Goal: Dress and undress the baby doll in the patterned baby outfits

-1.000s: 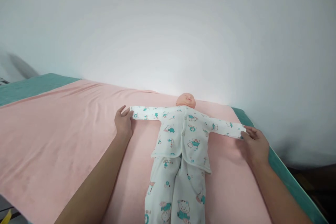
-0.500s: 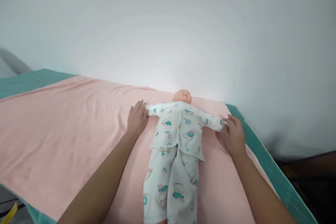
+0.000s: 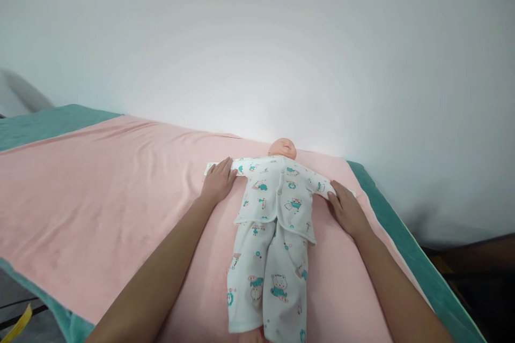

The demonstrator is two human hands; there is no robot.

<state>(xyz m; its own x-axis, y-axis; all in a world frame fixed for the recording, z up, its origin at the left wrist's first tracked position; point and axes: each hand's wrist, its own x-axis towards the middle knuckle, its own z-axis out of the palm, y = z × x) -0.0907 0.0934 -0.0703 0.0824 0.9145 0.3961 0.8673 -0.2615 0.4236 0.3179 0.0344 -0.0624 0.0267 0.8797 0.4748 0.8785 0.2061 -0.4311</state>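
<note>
A baby doll [image 3: 282, 147] lies on its back with its arms spread. It wears a white long-sleeved top [image 3: 269, 190], buttoned down the front and printed with small animals, and matching trousers [image 3: 267, 278]. My left hand [image 3: 219, 179] lies flat across the sleeve on the left, and the cuff sticks out past my fingers. On the other side my right hand [image 3: 349, 209] rests with its fingers stretched over the lower part of the other sleeve, hiding much of it. Part of the doll's bare leg shows at the bottom edge.
A pink blanket [image 3: 100, 198] spreads under the doll, over a green cover [image 3: 382, 214] that shows at the sides. A pale wall [image 3: 257, 53] rises behind. A yellow strip [image 3: 20, 324] is at the lower left, and a dark area lies at the right.
My right hand has moved inward from the cuff and now lies flat over the sleeve. My left hand has slid slightly onto its sleeve, with the cuff now showing beyond it.
</note>
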